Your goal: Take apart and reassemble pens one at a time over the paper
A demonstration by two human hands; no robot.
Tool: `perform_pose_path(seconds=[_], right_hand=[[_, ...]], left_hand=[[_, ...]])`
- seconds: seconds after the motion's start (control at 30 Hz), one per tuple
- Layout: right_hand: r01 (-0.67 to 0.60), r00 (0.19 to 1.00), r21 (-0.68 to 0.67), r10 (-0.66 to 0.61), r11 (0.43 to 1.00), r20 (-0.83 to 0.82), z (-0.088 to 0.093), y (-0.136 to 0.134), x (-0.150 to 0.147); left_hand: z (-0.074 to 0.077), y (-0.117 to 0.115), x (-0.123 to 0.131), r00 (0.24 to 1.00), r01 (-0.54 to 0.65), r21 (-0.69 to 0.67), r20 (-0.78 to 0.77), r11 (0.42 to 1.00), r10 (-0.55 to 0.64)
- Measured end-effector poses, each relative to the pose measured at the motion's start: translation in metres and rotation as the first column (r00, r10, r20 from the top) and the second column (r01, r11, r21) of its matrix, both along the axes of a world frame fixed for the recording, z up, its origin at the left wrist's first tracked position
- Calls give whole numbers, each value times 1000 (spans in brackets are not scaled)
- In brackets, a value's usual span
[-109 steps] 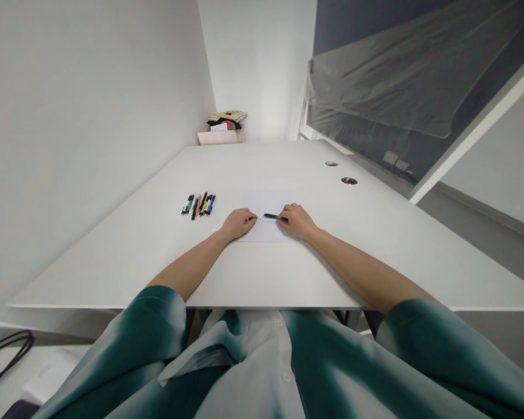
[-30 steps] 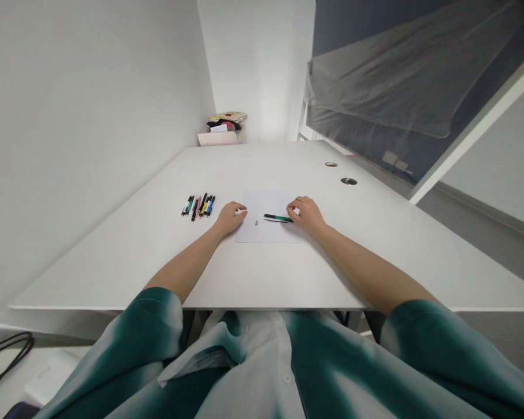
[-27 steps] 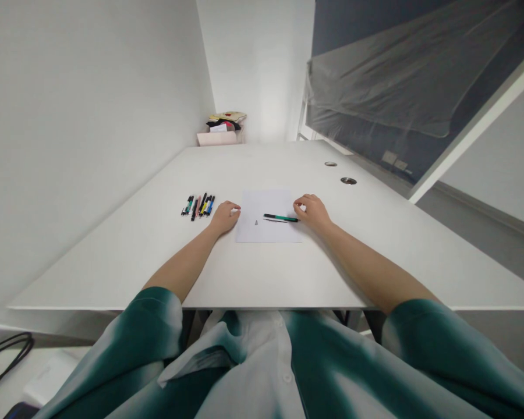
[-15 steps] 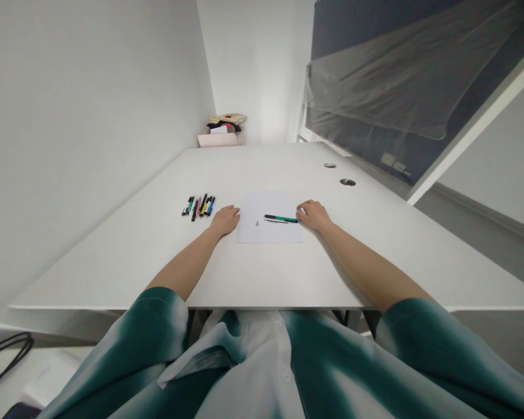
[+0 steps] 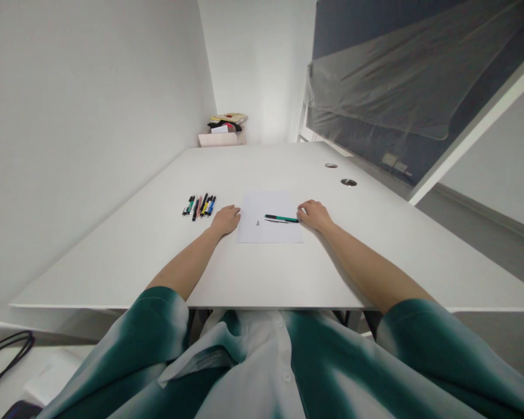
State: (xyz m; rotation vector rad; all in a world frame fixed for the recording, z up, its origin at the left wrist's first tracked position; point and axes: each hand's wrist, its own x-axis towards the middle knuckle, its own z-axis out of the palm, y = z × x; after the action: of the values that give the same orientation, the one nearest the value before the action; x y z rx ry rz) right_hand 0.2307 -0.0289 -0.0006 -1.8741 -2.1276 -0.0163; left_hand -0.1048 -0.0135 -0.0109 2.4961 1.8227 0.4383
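A sheet of white paper lies on the white table in front of me. My left hand rests palm down at its left edge, holding nothing, fingers loosely stretched out. On the paper's right part lies a green and black pen. Just below it is a thin dark rod, like a pen refill. A tiny grey piece, too small to name, sits left of them. My right hand rests at the paper's right edge, fingers loosely bent and apart, its thumb side against the pen's right end.
Several pens and markers lie in a row left of my left hand. A pale box with cloth items stands at the far end by the wall. Two round cable holes are at the right, near a dark, plastic-covered panel.
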Motion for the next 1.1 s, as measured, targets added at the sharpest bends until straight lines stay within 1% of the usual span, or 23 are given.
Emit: perform_pose_path(seconds=[0.23,0.5,0.67,0.73,0.8,0.87,0.93,1.03,1.1], right_hand=[[-1,1000,2,1,1000,-6,1,-1,-1],[10,1000,-10,-10,1000,-4,3,-2,-2],[3,1000,-19,-3,1000,-12,1,-1,-1],[6,1000,17,-5,1000,-29,0,0,-1],[-2,999,86,6,996,-45,0,-1,-3],[-39,998,152,46,988,-43,0,-4,-8],[-107,993,189,113,976,-19,2,-9,-17],[-250,968,208,247,945,43,4,-19,-33],[-317,948,191,308,929,76,4,-25,-44]], left_hand=[[-4,3,-2,1000,10,16,4,1000,-10],[-1,1,0,1000,1,1,-5,1000,-1],[1,-1,0,1000,1,-10,-11,1000,-1],[3,-3,1,1000,-8,-19,-18,1000,8],[5,-5,2,999,-13,-27,-37,1000,12],[7,-7,3,998,-19,-37,-63,999,17],[9,-8,4,996,-27,-49,-82,998,23],[11,-10,5,996,-33,-54,-90,998,28],[11,-10,5,996,-34,-49,-87,998,30]])
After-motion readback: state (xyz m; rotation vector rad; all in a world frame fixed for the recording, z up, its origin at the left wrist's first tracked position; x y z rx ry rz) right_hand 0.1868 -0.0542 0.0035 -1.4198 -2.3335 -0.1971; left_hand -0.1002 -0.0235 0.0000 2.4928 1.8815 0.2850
